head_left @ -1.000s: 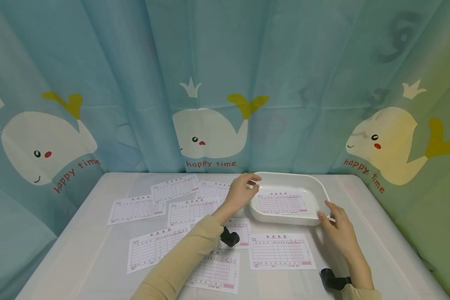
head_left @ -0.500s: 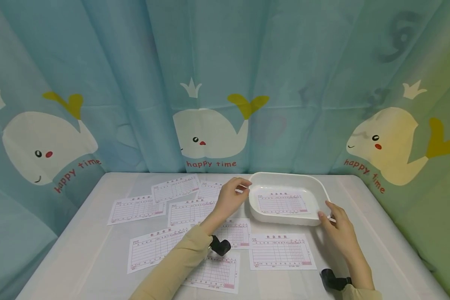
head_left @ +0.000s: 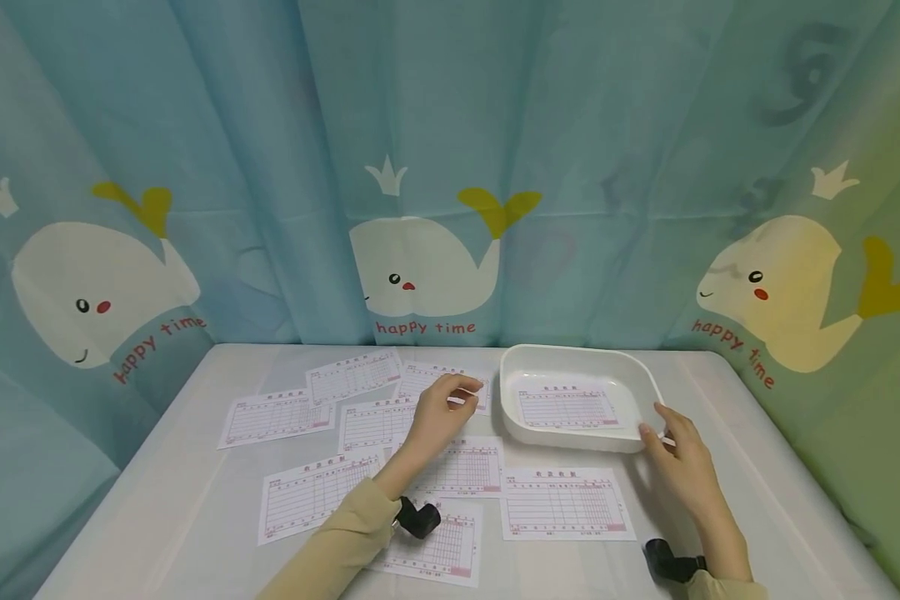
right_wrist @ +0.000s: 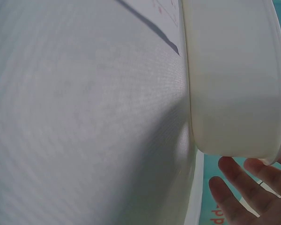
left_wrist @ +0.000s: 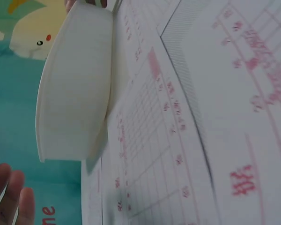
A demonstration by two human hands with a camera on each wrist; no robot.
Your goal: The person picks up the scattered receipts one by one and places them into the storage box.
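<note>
A white tray (head_left: 570, 437) stands at the back right of the table, with one printed slip (head_left: 562, 407) lying flat inside. My right hand (head_left: 682, 462) holds the tray's front right corner, thumb on the rim; the right wrist view shows fingers (right_wrist: 243, 187) under and beside the tray wall (right_wrist: 234, 79). My left hand (head_left: 438, 421) hovers over the slips left of the tray, fingers loosely bent and holding nothing. In the left wrist view its fingers (left_wrist: 11, 194) are apart from the tray (left_wrist: 75, 84).
Several printed slips lie left of the tray, some overlapping, such as one at the far left (head_left: 273, 417) and one at the front left (head_left: 315, 492). Another slip (head_left: 566, 504) lies in front of the tray. A whale-print curtain (head_left: 435, 125) hangs behind the table.
My left hand has moved left, away from the tray's left rim, to above the slips. My right hand has stayed at the tray's corner. The tray and slips lie as before.
</note>
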